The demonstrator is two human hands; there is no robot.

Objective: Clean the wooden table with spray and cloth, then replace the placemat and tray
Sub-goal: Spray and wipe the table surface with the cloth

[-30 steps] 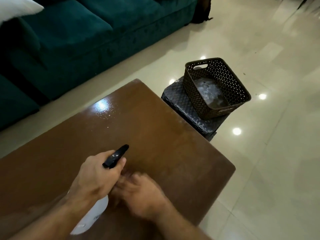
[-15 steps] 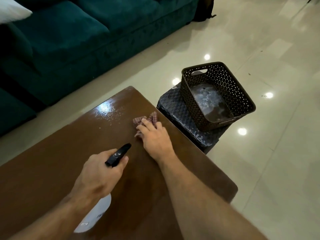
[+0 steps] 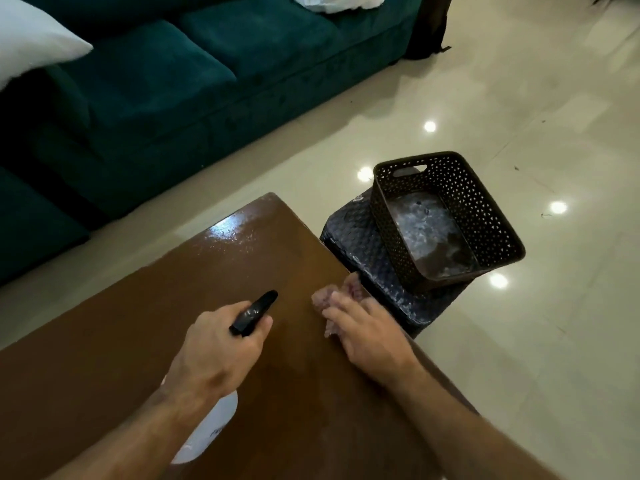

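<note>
The brown wooden table (image 3: pixel 145 334) fills the lower left, with wet spray droplets near its far corner. My left hand (image 3: pixel 218 355) grips a spray bottle (image 3: pixel 211 431) with a white body and a black nozzle pointing away from me. My right hand (image 3: pixel 367 337) presses a reddish checked cloth (image 3: pixel 332 296) flat on the table at its right edge, fingers straight over it. Right of the table, a dark perforated tray basket (image 3: pixel 446 216) sits on a folded dark woven placemat (image 3: pixel 360 244), which lies on something low beside the table.
A dark teal sofa (image 3: pixel 166 81) with white cushions (image 3: pixel 31 50) runs along the far side. Glossy cream floor tiles (image 3: pixel 519 341) with light reflections lie to the right. A dark furniture leg (image 3: pixel 427 26) stands at the sofa's end.
My right hand has slid the cloth from the table's far middle to its right edge, nearer the placemat. My left hand has kept holding the spray bottle in place.
</note>
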